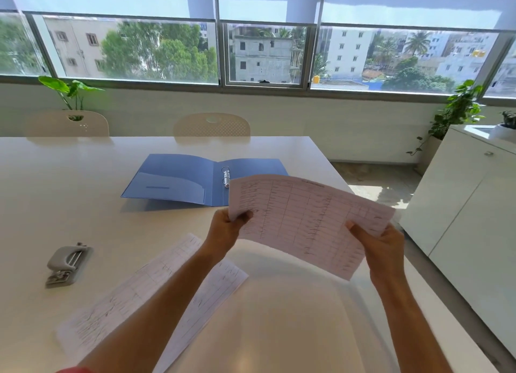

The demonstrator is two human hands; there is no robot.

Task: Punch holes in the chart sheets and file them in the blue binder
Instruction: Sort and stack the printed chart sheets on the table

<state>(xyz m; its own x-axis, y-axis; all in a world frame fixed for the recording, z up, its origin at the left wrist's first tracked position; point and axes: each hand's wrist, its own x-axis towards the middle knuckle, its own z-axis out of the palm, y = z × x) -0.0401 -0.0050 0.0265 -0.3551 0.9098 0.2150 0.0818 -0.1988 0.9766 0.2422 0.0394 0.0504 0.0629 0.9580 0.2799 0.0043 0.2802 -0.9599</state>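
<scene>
Both hands up off the white surface, gripping one chart sheet betw. them: left hand pinches its left edge, right hand its lower right edge. Sheet tilted, in air, overlapping view of blue binder, which lies open w/ rings showing. More chart sheets flat near person. Grey hole punch at left, well apart.

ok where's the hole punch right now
In the head view, the grey hole punch sits on the white table, left of the loose chart sheets.
</scene>
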